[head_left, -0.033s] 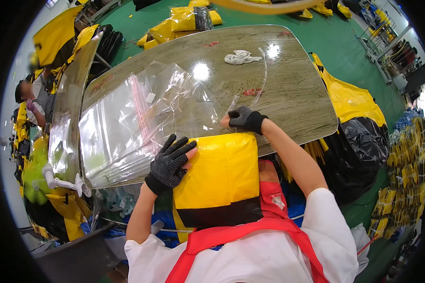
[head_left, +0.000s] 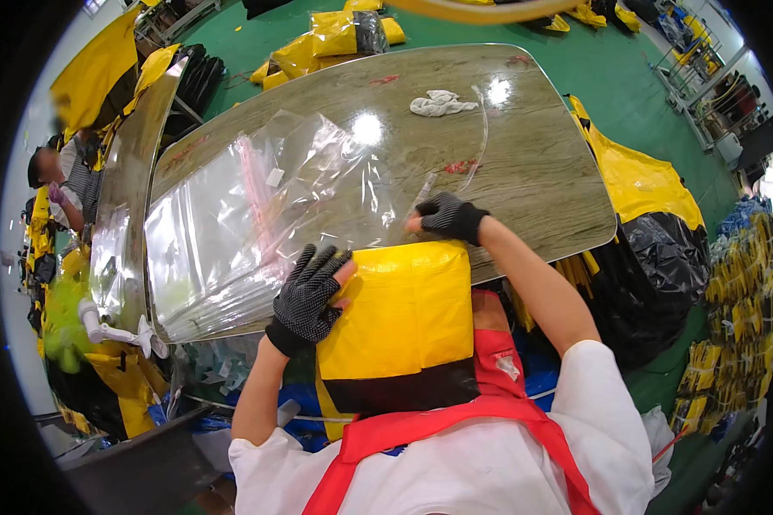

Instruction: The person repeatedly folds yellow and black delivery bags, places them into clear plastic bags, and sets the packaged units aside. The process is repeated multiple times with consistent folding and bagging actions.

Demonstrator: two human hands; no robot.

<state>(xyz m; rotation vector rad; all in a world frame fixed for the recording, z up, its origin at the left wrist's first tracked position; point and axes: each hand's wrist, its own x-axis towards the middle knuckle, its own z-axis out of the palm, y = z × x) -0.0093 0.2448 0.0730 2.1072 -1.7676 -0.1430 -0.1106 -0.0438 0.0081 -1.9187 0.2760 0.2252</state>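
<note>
A folded yellow-and-black package (head_left: 395, 309), smooth like coated fabric, sits against my lap at the table's near edge. My left hand (head_left: 307, 296), in a black dotted glove with bare thumb and fingertip showing, rests along its left side with fingers stretched out. Over the package's far edge, my right hand (head_left: 448, 216), gloved alike, has its fingers curled and pressed together at the near right edge of a clear plastic bag (head_left: 352, 193). That bag lies flat on the table, crinkled and shiny, over a stack of similar clear bags (head_left: 202, 232).
The wood-patterned table (head_left: 541, 172) bears a white crumpled cloth (head_left: 441, 104) and a thin clear strip (head_left: 484, 137). Wrapped yellow packages (head_left: 333, 34) lie on the green floor beyond. Yellow-black pieces (head_left: 644, 189) hang at the right. Another person (head_left: 69, 176) stands far left.
The fingers of my left hand have drawn slightly closer together beside the package. My right hand stays at the bag's edge, nearly unmoved.
</note>
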